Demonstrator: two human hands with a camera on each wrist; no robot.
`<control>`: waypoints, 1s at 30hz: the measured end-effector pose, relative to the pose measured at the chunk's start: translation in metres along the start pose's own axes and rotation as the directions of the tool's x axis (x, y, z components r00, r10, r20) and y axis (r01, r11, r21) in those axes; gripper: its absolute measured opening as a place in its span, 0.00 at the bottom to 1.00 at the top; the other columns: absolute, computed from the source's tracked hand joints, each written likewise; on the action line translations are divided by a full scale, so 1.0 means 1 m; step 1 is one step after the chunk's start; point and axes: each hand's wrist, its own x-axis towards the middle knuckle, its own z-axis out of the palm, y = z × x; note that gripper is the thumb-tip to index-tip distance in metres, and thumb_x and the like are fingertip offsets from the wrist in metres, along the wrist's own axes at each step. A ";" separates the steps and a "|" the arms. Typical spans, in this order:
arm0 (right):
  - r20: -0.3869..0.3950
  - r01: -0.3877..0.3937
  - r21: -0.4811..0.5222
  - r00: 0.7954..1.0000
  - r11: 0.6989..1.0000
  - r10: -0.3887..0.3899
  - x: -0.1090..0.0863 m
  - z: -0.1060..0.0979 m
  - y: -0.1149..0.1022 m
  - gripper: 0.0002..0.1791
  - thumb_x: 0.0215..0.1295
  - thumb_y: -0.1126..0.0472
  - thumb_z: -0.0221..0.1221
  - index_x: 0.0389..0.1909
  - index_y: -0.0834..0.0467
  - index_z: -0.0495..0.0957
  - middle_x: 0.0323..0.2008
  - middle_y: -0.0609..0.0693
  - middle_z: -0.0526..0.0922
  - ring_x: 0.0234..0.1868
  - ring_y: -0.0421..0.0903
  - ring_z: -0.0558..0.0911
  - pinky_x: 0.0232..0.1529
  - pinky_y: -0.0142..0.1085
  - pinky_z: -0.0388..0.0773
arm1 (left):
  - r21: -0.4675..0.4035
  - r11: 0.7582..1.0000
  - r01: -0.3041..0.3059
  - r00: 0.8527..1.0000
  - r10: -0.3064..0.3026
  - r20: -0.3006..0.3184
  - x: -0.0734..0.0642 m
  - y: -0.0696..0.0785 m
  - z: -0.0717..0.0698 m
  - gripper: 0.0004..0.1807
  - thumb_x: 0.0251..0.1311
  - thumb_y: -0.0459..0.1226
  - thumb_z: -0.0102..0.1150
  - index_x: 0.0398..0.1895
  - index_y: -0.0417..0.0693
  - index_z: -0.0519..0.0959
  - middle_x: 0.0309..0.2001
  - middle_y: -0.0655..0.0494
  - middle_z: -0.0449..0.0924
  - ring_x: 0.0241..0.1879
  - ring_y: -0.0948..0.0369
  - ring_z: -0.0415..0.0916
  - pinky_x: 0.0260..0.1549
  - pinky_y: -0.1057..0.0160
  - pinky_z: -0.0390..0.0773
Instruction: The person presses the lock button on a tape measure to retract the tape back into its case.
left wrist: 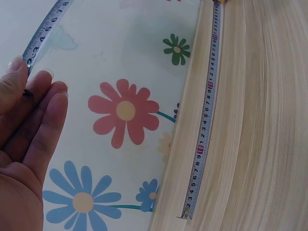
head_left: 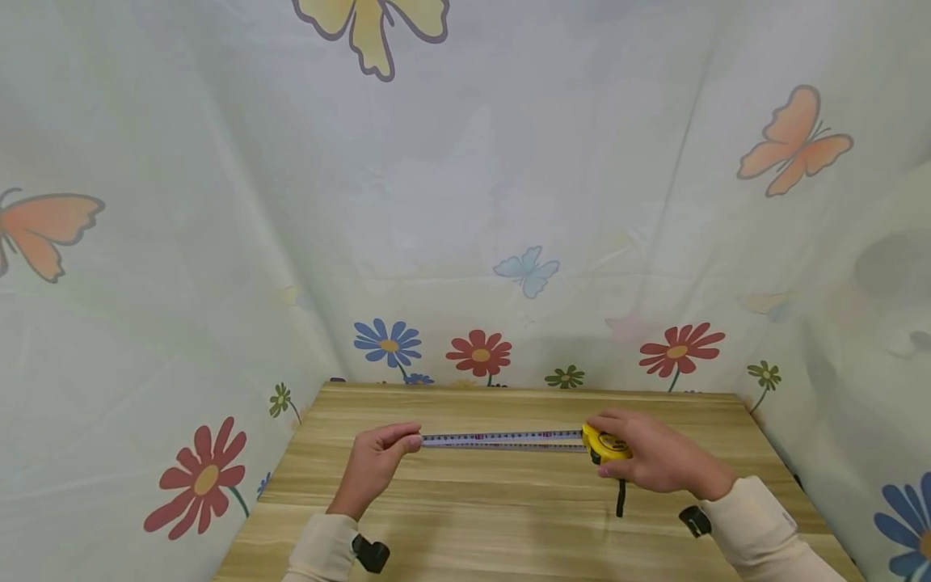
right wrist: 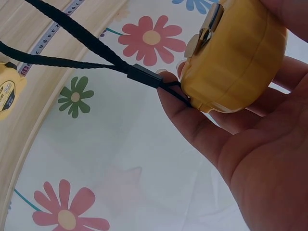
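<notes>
Blade (head_left: pixel 502 437) of a tape measure is pinched at its tip between thumb and forefinger of the left hand (head_left: pixel 372 466), above the left part of the bench (head_left: pixel 494 525), toward its far edge; the other fingers are partly straightened. Beneath, a second blade (left wrist: pixel 207 106) is laid along the bench near that edge, with another yellow case (right wrist: pixel 8 91) at its right end. Above the bench's right part, the held yellow case (head_left: pixel 608 445) is gripped by the right hand (head_left: pixel 658 453), thumb and fingers curled round it, its black strap (head_left: pixel 621 497) left hanging. The step in hand is judged to be stretching the blade; firm, level grips seem called for next, lest it spring back.
</notes>
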 end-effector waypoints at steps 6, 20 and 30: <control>0.003 0.016 0.011 1.000 1.000 -0.016 0.000 -0.001 -0.001 0.35 0.66 0.47 0.71 0.68 0.59 0.76 0.62 0.56 0.80 0.47 0.41 0.78 0.46 0.36 0.82 | -0.004 1.000 0.002 1.000 -0.002 0.002 0.000 0.001 0.000 0.14 0.67 0.41 0.69 0.52 0.48 0.89 0.46 0.48 0.92 0.44 0.59 0.90 0.47 0.68 0.85; 0.015 0.017 0.021 1.000 1.000 -0.017 0.000 -0.001 -0.001 0.35 0.66 0.47 0.70 0.69 0.60 0.76 0.62 0.56 0.80 0.46 0.39 0.78 0.44 0.33 0.81 | -0.007 1.000 -0.025 1.000 0.025 -0.002 0.001 0.000 0.002 0.12 0.67 0.38 0.68 0.51 0.46 0.89 0.44 0.47 0.92 0.43 0.58 0.90 0.48 0.62 0.87; 0.018 0.016 0.024 1.000 1.000 -0.016 0.001 -0.001 -0.001 0.35 0.66 0.47 0.70 0.69 0.60 0.75 0.63 0.57 0.79 0.47 0.40 0.78 0.45 0.35 0.82 | -0.014 1.000 -0.027 1.000 0.027 0.006 0.000 0.001 0.002 0.13 0.67 0.39 0.68 0.52 0.46 0.89 0.45 0.47 0.92 0.44 0.56 0.90 0.47 0.67 0.86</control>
